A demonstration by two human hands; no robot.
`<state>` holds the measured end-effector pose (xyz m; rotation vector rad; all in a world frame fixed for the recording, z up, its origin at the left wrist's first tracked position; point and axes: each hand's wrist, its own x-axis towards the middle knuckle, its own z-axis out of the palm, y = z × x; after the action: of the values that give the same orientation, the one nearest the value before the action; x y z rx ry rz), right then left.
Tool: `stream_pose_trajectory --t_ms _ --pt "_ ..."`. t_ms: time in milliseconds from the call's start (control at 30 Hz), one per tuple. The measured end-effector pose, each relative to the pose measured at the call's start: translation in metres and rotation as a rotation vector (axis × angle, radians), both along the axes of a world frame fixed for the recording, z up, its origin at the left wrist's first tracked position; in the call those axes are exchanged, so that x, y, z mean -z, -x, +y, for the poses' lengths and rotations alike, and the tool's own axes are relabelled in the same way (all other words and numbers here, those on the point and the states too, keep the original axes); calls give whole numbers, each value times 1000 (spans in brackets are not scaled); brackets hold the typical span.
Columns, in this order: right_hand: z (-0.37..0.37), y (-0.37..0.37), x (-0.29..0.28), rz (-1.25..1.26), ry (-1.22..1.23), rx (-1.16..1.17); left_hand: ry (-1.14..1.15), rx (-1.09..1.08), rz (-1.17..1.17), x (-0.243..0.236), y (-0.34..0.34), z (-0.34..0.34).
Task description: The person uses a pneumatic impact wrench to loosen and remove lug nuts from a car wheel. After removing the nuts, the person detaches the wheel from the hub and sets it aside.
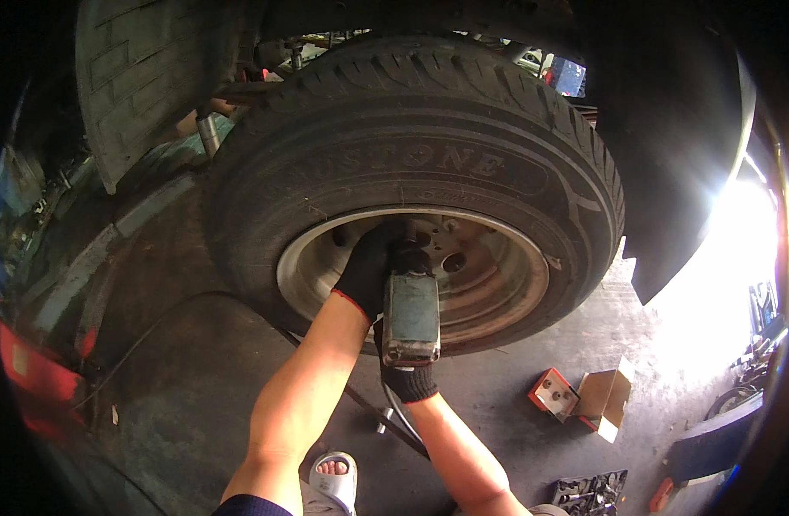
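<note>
A large black tire (pixel 575 163) on a silver steel wheel (pixel 510 254) fills the middle of the head view. A grey pneumatic impact wrench (pixel 412 314) points into the wheel's centre. My left hand (pixel 369 271), in a black glove with red cuff, is closed around the wrench's front end inside the rim. My right hand (pixel 405 378), gloved alike, grips the wrench from below, its fingers partly hidden behind the tool body. The socket's contact with the wheel is hidden by my left hand and the tool.
Dark fender liners (pixel 661 120) flank the tire. A black hose (pixel 182 303) crosses the floor. An open small box (pixel 553 396) with parts lies right, a tool case (pixel 588 494) near the bottom edge. Red equipment (pixel 33 370) stands left. Bright daylight enters at right.
</note>
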<state>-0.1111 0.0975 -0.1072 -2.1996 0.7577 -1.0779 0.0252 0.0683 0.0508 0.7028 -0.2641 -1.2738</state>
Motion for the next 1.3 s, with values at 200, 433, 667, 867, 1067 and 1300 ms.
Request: stream_pose_trajectory --t_ms 200,433,667,867,1067,1300 --pt "8 3 -10 -713 -859 -378 -2 54 -129 5 -6 3" --pt "7 23 4 -317 -559 -142 -32 -16 -104 8 1 0" --pt "20 33 0 -211 -216 -75 -37 -34 -218 7 9 6" --pt "22 48 -31 191 53 -45 -25 -107 -208 9 11 4" --pt "16 38 -5 -103 -172 -243 -106 -310 -222 25 -6 15" --pt "6 24 22 95 -48 -56 -67 -140 25 39 -15 20"
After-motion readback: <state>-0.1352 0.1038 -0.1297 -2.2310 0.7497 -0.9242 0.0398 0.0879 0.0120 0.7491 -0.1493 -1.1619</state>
